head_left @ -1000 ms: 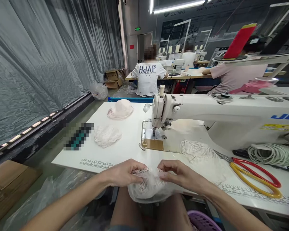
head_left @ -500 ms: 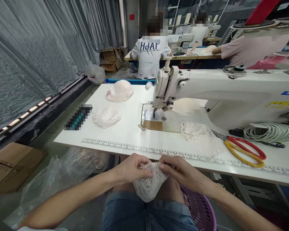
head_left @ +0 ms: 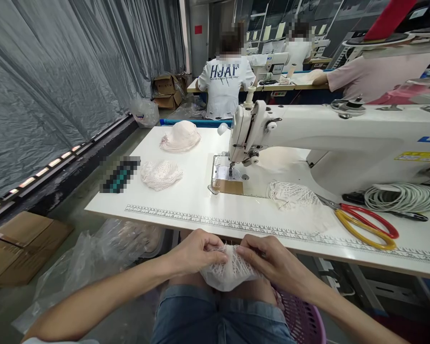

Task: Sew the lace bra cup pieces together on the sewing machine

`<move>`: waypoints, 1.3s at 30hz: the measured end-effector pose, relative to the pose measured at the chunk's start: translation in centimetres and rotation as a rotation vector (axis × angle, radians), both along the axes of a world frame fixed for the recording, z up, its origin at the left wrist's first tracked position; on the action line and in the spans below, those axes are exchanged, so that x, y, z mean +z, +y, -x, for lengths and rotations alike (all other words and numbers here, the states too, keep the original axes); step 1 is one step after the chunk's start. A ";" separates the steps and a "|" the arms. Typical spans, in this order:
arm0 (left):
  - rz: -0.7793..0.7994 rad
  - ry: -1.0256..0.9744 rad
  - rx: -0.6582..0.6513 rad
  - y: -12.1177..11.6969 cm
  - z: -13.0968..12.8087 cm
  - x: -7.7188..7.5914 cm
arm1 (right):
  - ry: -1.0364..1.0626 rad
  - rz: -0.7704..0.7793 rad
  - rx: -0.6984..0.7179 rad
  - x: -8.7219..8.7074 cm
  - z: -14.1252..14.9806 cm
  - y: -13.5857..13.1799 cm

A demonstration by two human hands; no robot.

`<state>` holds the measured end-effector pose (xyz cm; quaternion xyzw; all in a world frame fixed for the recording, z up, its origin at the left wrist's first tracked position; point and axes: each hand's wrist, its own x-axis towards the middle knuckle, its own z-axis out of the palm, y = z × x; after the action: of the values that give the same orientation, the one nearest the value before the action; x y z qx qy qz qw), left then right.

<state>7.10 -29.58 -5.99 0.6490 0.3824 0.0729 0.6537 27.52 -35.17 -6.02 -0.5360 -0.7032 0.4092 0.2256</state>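
Over my lap, just below the table's front edge, a piece of white lace fabric [head_left: 226, 275] hangs between my two hands. My left hand [head_left: 203, 251] pinches its upper left edge with thumb and fingers. At the upper right edge, my right hand [head_left: 265, 255] grips it the same way. The lace bulges downward, with a sheer rim at the bottom. Beyond the hands stands a white sewing machine [head_left: 289, 126], its needle area above a metal plate. Another lace piece [head_left: 293, 196] lies on the table right of the needle.
On the table [head_left: 196, 205] are a lace piece [head_left: 161, 175], a pale moulded cup [head_left: 181, 136], scissors [head_left: 367, 227] with red and yellow handles, and a coil of cord [head_left: 403, 197]. A purple basket [head_left: 304, 317] stands by my right leg. Co-workers sit ahead.
The lace between my hands has been spread wider and its lower edge has risen. My hands stay in nearly the same place, still gripping it.
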 end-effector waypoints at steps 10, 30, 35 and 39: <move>-0.167 0.113 -0.018 2.6 -0.3 1.5 | -0.117 -0.079 -0.061 0.6 -0.6 1.8; -1.716 0.158 -0.284 13.6 -6.6 -1.6 | -0.803 -0.389 -0.123 -2.1 -5.4 15.3; -1.699 0.151 -0.296 14.0 -6.8 -1.9 | -0.938 -0.634 -0.167 -2.4 -5.5 14.7; -1.728 0.133 -0.278 13.9 -6.8 -2.0 | -0.859 -0.940 -0.129 -1.8 -4.4 12.9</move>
<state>13.95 -15.68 -8.01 0.9605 0.1483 0.2187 -0.0874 31.96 -22.23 -7.84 -0.5371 -0.8017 -0.2085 0.1588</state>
